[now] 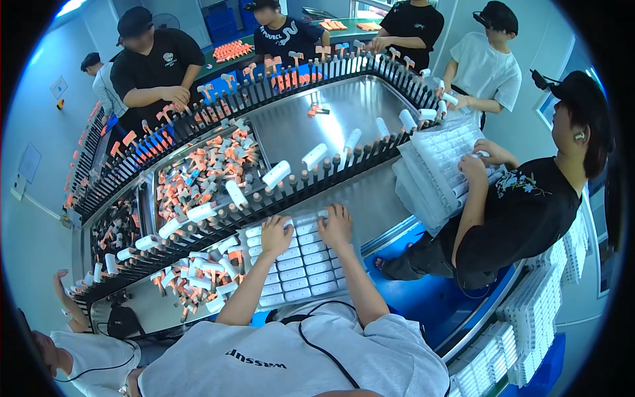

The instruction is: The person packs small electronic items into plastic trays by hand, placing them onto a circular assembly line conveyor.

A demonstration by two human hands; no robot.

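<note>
A clear plastic tray [309, 291] with rows of white rectangular casings [291, 273] lies on the metal bench right in front of me. My left hand [276, 235] rests on the casings near the tray's far left part, fingers spread. Over the far right part, my right hand [336, 228] touches casings with its fingers apart. The fingertips of both hands point away from me, and the casings directly under my palms are hidden. Left of the tray is a loose pile of white, orange and grey parts [200, 279].
A conveyor with black upright pegs [254, 210] loops beyond the tray, some carrying white casings [276, 173]. Inside it sits a bin of orange and grey parts [202, 173]. At right, a co-worker [522, 212] handles stacked trays [440, 159]. More trays [536, 324] stand lower right.
</note>
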